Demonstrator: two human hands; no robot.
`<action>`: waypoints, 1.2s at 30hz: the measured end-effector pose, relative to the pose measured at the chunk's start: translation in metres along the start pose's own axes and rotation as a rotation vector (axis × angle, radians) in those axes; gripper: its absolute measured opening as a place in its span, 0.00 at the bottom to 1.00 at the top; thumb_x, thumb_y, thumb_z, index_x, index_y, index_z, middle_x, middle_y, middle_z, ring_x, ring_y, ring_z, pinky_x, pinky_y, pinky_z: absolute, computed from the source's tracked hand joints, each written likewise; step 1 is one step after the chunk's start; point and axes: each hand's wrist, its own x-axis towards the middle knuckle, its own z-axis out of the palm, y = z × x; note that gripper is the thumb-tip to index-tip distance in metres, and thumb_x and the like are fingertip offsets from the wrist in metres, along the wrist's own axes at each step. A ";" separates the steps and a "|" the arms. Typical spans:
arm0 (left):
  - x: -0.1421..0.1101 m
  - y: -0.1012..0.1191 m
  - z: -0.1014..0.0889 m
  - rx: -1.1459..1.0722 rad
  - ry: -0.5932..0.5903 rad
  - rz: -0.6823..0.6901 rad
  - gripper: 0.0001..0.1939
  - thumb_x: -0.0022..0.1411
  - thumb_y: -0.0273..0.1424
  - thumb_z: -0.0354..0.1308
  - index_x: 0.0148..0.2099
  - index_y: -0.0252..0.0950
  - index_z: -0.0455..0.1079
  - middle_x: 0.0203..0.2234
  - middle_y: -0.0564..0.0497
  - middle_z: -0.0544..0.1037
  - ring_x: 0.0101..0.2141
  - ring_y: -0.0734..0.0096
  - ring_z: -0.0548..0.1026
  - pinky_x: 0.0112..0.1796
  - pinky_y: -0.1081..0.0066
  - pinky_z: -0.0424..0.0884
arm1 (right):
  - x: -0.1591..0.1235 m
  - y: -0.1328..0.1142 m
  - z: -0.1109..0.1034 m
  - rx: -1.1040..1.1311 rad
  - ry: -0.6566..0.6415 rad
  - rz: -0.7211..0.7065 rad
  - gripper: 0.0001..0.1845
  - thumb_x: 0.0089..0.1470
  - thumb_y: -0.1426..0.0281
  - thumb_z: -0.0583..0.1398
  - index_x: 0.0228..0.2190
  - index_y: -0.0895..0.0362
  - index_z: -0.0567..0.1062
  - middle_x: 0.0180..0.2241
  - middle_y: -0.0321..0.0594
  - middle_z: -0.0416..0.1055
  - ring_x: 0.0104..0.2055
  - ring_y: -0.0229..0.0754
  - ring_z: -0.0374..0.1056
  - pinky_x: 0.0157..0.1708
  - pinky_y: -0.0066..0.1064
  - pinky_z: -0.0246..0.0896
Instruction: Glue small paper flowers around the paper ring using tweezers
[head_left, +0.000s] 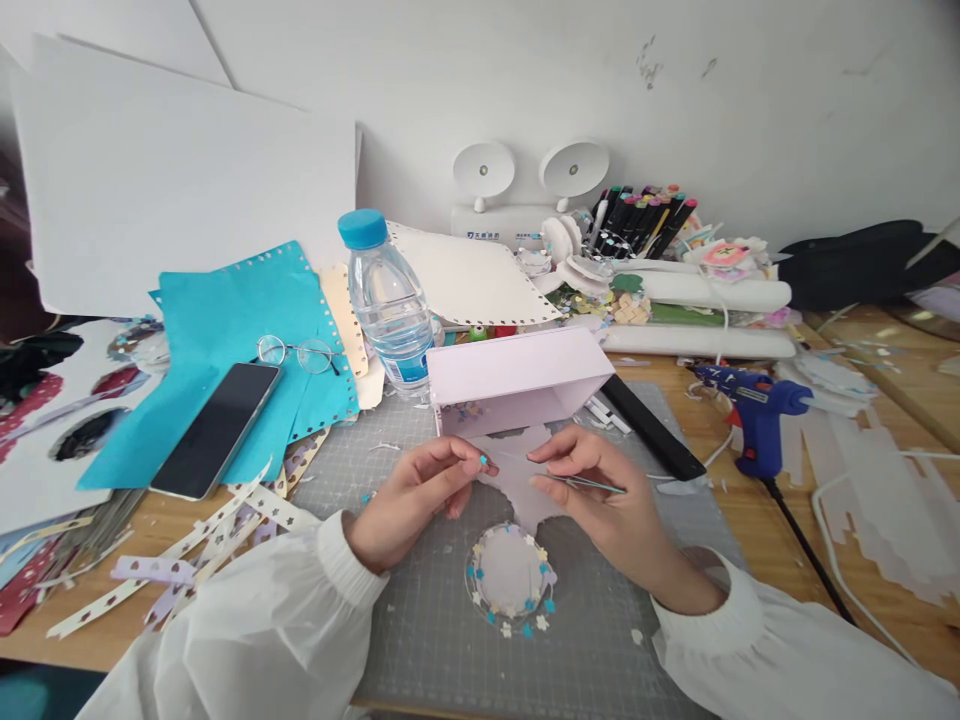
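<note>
Blue flower: where is it found, and how is it held?

It is pinched between the thumb and fingertips of the left hand, above a ragged white sheet. Only the tips are used, presumably because so small a piece would be hidden by a fuller grip.

And how is the right hand set?

Thin tweezers, or so they appear, are gripped there. The thumb and index fingertips are parted; whether anything finer is pinched between them cannot be told. Both hands are brought near each other, probably so that close work can be watched.

Why is the flower ring laid so near?

It is spread flat around a white disc on the cutting mat, between the forearms, where it can be seen without being brushed by the sleeves.

And the pale box?

Its hollow side is turned toward the hands, likely so that the coloured bits inside can be reached. The glue gun is laid off to the right, perhaps so that elbow room is left.
</note>
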 end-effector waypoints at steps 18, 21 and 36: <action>-0.003 -0.003 0.002 0.327 -0.005 0.250 0.08 0.63 0.32 0.57 0.36 0.31 0.69 0.29 0.51 0.71 0.23 0.81 0.63 0.23 0.78 0.61 | -0.003 0.014 -0.006 0.198 0.040 0.304 0.09 0.49 0.67 0.66 0.27 0.53 0.70 0.28 0.32 0.65 0.29 0.33 0.62 0.27 0.24 0.56; -0.004 -0.004 0.002 0.374 -0.007 0.270 0.07 0.64 0.31 0.56 0.37 0.31 0.70 0.30 0.51 0.71 0.23 0.81 0.64 0.24 0.78 0.62 | -0.003 0.011 -0.006 0.220 0.023 0.320 0.09 0.49 0.67 0.66 0.27 0.53 0.70 0.28 0.32 0.65 0.28 0.33 0.61 0.25 0.24 0.54; -0.002 -0.014 -0.005 0.994 0.384 0.617 0.10 0.62 0.21 0.54 0.44 0.34 0.73 0.38 0.48 0.77 0.24 0.80 0.69 0.29 0.77 0.67 | 0.001 0.010 -0.008 0.351 0.195 0.378 0.11 0.48 0.66 0.67 0.25 0.55 0.69 0.22 0.29 0.61 0.22 0.30 0.54 0.22 0.28 0.46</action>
